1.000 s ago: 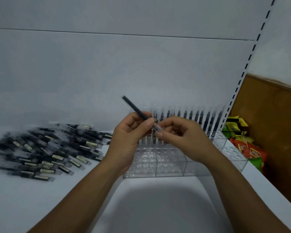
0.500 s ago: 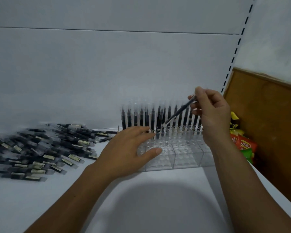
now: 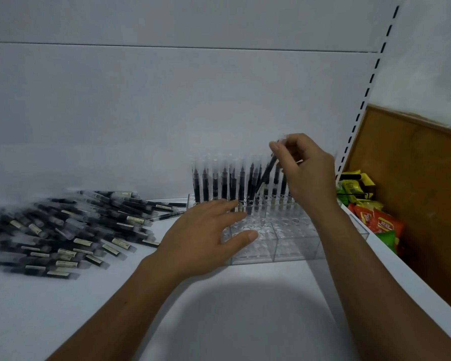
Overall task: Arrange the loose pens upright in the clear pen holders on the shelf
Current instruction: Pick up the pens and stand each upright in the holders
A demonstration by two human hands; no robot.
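A clear pen holder point(image 3: 292, 243) with rows of round holes stands on the white shelf point(image 3: 232, 308). Several black pens point(image 3: 224, 183) stand upright in its back rows. My right hand point(image 3: 305, 173) pinches one black pen point(image 3: 267, 170) by its top, slanted down over the holder's back right holes. My left hand point(image 3: 208, 235) rests flat with straight fingers on the holder's front left part. A heap of loose black pens point(image 3: 68, 230) lies on the shelf at the left.
Red and green snack packets point(image 3: 375, 220) fill the space to the right of the shelf's edge. A slotted shelf upright point(image 3: 359, 118) rises behind my right hand, beside a brown wooden panel point(image 3: 414, 191). The white back wall stands close behind the holder.
A second ago both hands held the pen together. My left hand let go and settled on the holder; my right hand carried the pen up and right, then lowered it steeper into the rows.
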